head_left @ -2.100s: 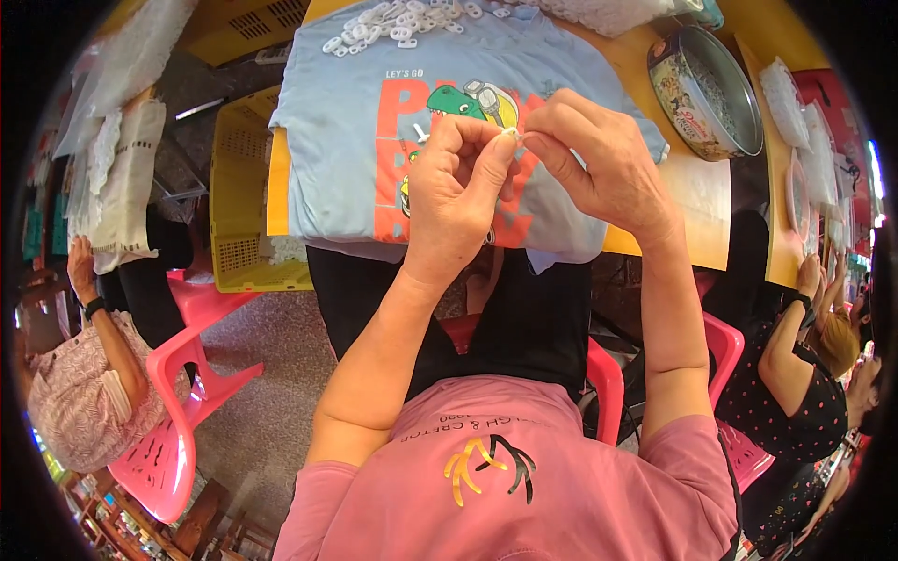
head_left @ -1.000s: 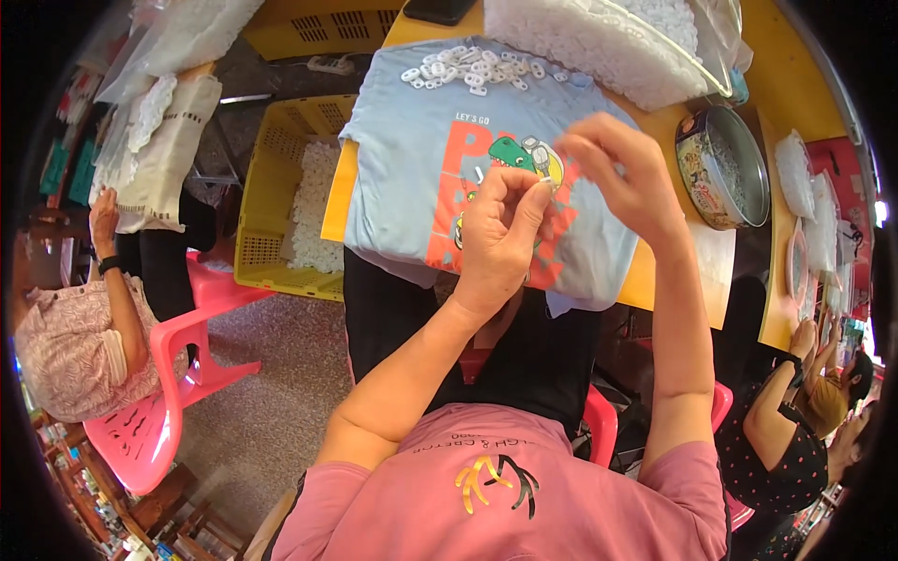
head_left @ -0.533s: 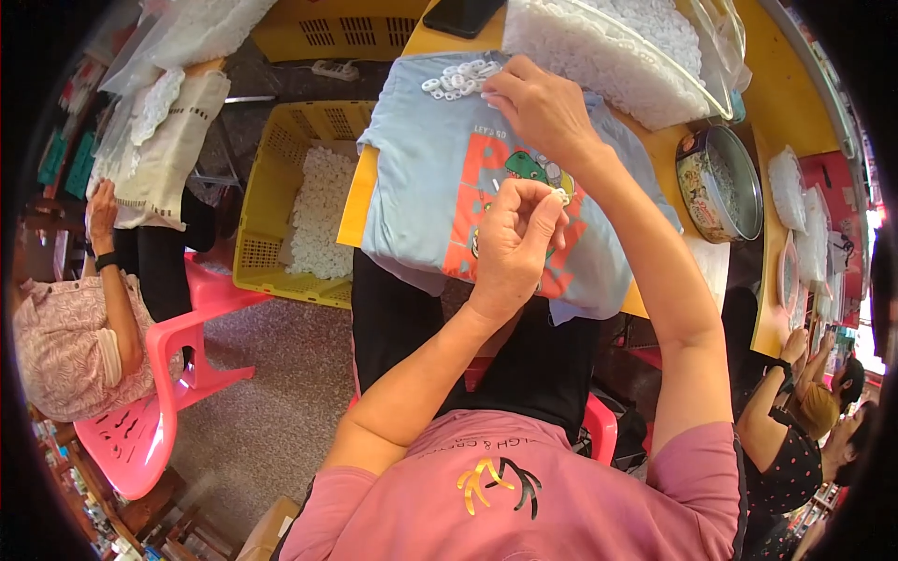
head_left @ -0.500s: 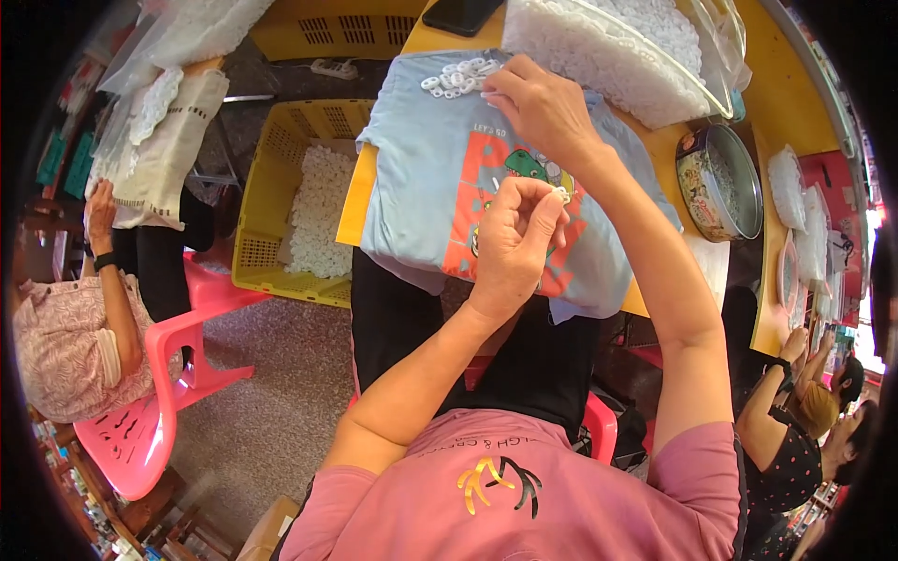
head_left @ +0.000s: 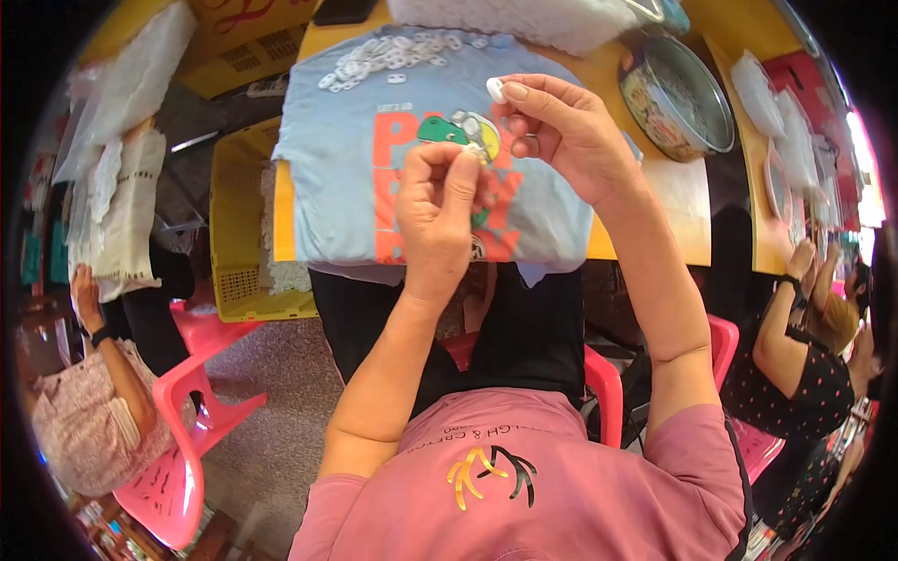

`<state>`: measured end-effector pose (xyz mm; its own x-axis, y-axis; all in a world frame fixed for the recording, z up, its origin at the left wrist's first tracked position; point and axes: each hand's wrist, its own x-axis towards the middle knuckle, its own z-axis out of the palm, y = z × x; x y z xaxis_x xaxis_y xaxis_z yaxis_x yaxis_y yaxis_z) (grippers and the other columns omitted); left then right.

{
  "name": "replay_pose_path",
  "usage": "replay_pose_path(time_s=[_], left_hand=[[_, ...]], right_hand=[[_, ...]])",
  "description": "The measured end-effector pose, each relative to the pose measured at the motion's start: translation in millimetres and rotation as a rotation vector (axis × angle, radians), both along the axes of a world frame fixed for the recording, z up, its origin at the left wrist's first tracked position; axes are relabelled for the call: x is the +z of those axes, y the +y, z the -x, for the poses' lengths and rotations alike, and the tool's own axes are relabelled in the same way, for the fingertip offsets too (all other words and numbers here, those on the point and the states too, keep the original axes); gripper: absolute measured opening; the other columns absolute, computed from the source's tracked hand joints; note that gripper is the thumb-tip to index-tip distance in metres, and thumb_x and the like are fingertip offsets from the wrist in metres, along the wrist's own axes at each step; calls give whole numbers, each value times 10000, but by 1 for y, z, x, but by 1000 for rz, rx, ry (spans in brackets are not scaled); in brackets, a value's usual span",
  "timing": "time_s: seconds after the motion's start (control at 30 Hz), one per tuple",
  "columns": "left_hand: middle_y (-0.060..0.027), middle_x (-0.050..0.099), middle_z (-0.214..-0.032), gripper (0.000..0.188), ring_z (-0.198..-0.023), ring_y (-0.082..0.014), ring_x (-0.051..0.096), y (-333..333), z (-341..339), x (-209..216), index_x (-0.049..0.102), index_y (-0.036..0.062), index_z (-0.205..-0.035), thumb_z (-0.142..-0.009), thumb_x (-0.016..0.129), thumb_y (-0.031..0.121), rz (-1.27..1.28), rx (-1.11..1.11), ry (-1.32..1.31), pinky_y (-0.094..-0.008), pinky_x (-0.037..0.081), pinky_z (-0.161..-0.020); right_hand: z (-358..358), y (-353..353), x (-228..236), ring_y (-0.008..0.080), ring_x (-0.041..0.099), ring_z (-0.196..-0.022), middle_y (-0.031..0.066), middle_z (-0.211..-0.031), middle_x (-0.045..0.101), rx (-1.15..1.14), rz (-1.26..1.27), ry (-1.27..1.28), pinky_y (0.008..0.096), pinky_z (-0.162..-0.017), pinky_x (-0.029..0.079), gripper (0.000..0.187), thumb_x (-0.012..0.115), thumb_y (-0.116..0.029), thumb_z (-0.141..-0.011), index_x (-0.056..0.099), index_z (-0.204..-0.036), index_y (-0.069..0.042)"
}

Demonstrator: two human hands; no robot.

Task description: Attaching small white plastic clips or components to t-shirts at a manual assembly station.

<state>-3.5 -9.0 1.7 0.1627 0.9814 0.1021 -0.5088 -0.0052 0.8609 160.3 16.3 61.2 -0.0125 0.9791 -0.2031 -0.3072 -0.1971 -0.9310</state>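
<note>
My left hand (head_left: 436, 210) is closed, pinching a small whitish piece (head_left: 475, 152) between thumb and fingertips; its exact kind is too small to make out. Above and to its right, my right hand (head_left: 575, 136) grips a small white oval plastic piece (head_left: 495, 90) by its lower edge. Both hands are raised over a light blue T-shirt (head_left: 327, 178) with a red, green and yellow print, spread across the table. A loose pile of similar white oval pieces with holes (head_left: 374, 62) lies on the shirt's far part.
A round tin (head_left: 716, 140) with small clear pieces stands at the right. Behind the shirt sits a large bag of white pieces (head_left: 524, 23), near a dark phone (head_left: 344, 11). A yellow crate (head_left: 234, 224) stands left, beside a seated person (head_left: 103, 411). Other people sit at the right.
My right hand has left the pile and come back nearer my left hand, now with a white oval piece held up. The whole view has shifted, and the pile shows more fully.
</note>
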Motion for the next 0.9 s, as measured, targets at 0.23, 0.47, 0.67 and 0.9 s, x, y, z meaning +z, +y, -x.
replay_pose_path(time_s=[0.23,0.47,0.67,0.9], left_hand=[[-19,617,-809,88,-671,-62,558,1,-1,-4,542,52,-1009,-988,580,129,-19,6,14,-208,450,-601],[-27,620,-787,101,-647,-63,554,1,0,-4,539,42,-1002,-987,580,133,-61,-33,20,-210,446,-597],[-35,631,-793,102,-650,-61,563,1,1,-4,542,39,-989,-979,589,129,-44,-24,30,-207,451,-588],[-42,641,-804,101,-656,-66,568,1,2,-3,544,36,-992,-974,593,123,-38,-31,28,-206,461,-597]], right_hand=[[-11,-25,-9,54,577,-717,12,-914,646,12,55,253,238,-638,517,245,643,-190,-942,670,-1118,-22],[6,-37,-20,54,574,-725,27,-904,661,-156,-179,-180,255,-664,524,262,639,-162,-943,659,-1136,16],[19,-43,-21,70,583,-709,47,-924,676,-161,-291,-299,237,-662,509,244,640,-117,-943,655,-1130,39],[23,-43,-21,76,586,-681,49,-923,679,-144,-280,-270,230,-657,501,244,636,-110,-945,652,-1130,48]])
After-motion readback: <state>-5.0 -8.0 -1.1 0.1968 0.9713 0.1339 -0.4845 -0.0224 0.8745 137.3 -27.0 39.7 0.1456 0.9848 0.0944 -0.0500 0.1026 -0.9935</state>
